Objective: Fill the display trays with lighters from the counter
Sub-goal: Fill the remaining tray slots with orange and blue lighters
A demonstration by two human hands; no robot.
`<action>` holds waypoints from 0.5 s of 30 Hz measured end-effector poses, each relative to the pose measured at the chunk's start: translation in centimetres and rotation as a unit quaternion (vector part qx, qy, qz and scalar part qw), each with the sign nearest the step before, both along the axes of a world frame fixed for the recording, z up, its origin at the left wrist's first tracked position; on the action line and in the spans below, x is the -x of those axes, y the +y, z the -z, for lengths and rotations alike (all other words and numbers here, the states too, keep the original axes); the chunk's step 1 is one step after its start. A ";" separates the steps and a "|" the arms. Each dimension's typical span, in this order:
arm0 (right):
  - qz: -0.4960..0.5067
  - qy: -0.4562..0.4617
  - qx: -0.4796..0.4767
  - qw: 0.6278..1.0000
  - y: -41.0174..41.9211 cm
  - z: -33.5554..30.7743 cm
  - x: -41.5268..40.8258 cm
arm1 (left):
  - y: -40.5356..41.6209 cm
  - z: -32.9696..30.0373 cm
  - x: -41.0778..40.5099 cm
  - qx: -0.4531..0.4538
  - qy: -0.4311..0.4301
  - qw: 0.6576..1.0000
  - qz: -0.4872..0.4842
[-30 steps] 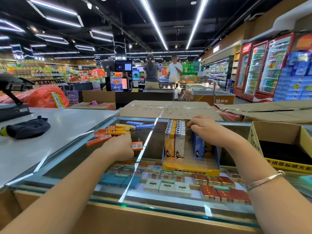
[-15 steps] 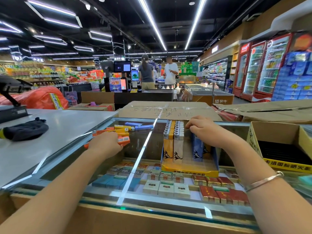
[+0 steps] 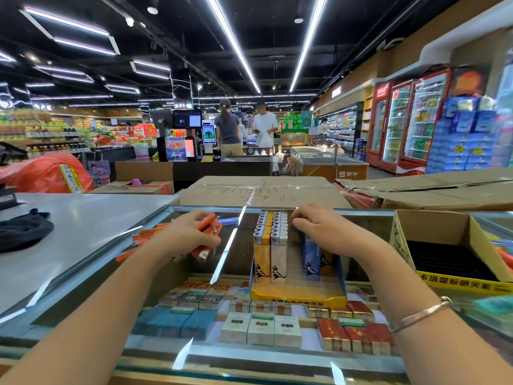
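Note:
A yellow and blue display tray (image 3: 298, 297) stands on the glass counter (image 3: 91, 276), with two rows of upright lighters (image 3: 270, 245) in its left half and blue ones on the right. My right hand (image 3: 319, 232) rests on the tops of the blue lighters (image 3: 312, 262), fingers curled over them. My left hand (image 3: 191, 232) grips a bunch of orange lighters (image 3: 208, 240), lifted just above the glass. More loose orange and blue lighters (image 3: 147, 234) lie on the counter behind and left of that hand.
An open cardboard box (image 3: 433, 232) with a dark insert sits to the right of the tray. Flat cardboard boxes (image 3: 261, 190) lie beyond the counter's far edge. A dark cloth (image 3: 22, 229) lies on the white counter at left. Two people stand at the far checkout.
My left hand has gathered several orange lighters from the pile and raised them off the glass. My right hand has stayed on the blue lighters in the tray.

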State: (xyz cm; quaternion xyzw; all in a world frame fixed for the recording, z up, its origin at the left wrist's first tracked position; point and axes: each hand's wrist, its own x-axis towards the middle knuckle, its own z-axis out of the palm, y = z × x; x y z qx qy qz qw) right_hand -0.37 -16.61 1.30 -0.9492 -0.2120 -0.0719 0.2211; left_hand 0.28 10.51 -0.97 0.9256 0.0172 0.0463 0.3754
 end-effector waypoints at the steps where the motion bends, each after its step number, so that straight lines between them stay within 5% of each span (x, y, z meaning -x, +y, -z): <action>1: 0.001 0.000 -0.006 1.000 0.0 0.0 0.1 | -0.5 -0.7 0.1 0.055 -0.043 0.998 0.007; 6: 0.001 -0.075 -0.103 0.992 0.3 -0.2 0.4 | -4.6 -4.0 0.4 0.283 -0.188 0.940 0.033; 10: -0.103 -0.049 -0.289 0.950 0.7 -1.1 1.4 | -8.6 -4.2 0.7 0.334 -0.251 0.906 0.071; 15: -0.147 -0.058 -0.364 0.918 1.3 -1.0 2.0 | -11.0 -3.1 0.8 0.358 -0.286 0.885 0.087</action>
